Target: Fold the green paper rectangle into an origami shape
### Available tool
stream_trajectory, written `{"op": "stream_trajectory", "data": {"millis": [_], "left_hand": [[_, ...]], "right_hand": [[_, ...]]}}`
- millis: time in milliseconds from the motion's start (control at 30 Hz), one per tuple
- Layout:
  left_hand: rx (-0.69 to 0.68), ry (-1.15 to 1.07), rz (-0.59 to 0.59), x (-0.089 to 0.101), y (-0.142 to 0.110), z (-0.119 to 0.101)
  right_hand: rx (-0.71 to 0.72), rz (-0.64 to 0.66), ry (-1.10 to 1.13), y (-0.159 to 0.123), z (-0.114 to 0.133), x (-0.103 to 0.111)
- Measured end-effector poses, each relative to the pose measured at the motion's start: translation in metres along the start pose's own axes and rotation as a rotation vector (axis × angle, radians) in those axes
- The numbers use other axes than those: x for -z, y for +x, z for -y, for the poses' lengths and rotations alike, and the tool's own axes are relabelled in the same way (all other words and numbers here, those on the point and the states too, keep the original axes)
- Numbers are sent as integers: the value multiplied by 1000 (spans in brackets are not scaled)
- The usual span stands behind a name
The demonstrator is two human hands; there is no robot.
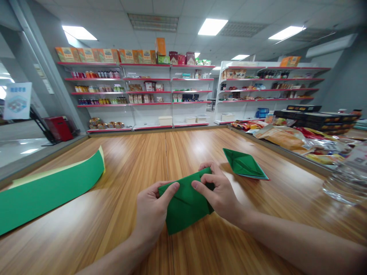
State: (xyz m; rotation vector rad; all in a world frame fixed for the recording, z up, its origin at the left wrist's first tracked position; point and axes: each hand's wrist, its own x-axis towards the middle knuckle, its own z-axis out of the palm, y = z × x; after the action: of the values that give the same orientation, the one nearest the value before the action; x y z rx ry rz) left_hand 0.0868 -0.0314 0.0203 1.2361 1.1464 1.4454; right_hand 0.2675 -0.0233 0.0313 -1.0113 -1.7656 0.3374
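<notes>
A green folded paper [186, 208], creased across its face, is held up over the middle of the wooden table. My left hand [153, 208] pinches its upper left corner, thumb in front and fingers behind. Along the upper right edge my right hand [219, 191] grips it, the thumb pressing the front and the index finger bent over the top. Further right lies a second green folded paper piece [243, 164], diamond-shaped, with lighter layers showing at its edge. At the left rests a long green paper sheet [54, 191] with a pale yellow side and a curled-up right end.
The wooden table [137, 152] has a raised border. Packaged snacks [286, 139] and stacked black boxes [312, 118] sit beyond its right side. A clear plastic container [346, 183] stands at the right. Stocked shelves [146, 91] line the back.
</notes>
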Motion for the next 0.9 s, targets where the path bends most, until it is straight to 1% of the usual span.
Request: {"op": "stream_trajectory", "data": {"millis": [333, 600, 800, 900], "left_hand": [[-14, -15, -5, -1, -2, 3], [-46, -4, -2, -2, -3, -3], [-81, 4, 17, 0, -4, -3], [-75, 13, 37, 1, -3, -2]], "right_hand": [[5, -16, 12, -4, -1, -2], [35, -99, -62, -5, -1, -2], [58, -101, -77, -6, 1, -2], [65, -99, -81, -7, 3, -1]]}}
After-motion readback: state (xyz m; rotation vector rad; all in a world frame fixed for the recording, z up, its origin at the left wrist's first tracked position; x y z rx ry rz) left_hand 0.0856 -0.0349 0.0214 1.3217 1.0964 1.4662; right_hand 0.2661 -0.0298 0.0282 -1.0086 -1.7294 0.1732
